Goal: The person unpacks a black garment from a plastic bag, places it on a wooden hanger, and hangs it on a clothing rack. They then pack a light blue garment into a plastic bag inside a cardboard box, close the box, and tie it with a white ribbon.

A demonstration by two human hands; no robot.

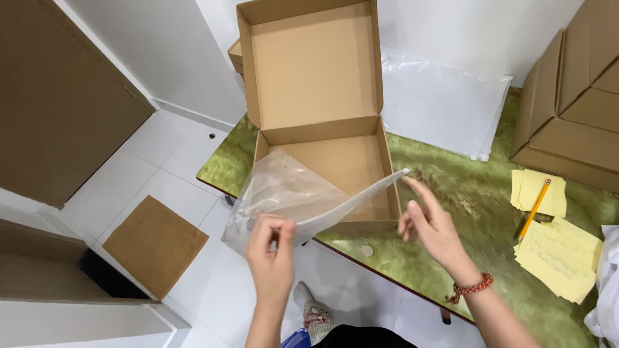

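Left hand (271, 258) pinches the near edge of a clear plastic bag (290, 193) — fingers closed on it. At its 2 o'clock, the right hand (431, 225) is spread open, fingertip touching the bag's far corner. Beyond — an open cardboard box (322, 96) on the green tabletop (464, 193).

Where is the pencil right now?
In the head view the pencil lies at the right of the green table, across the yellow notes, just below the stacked cardboard boxes.
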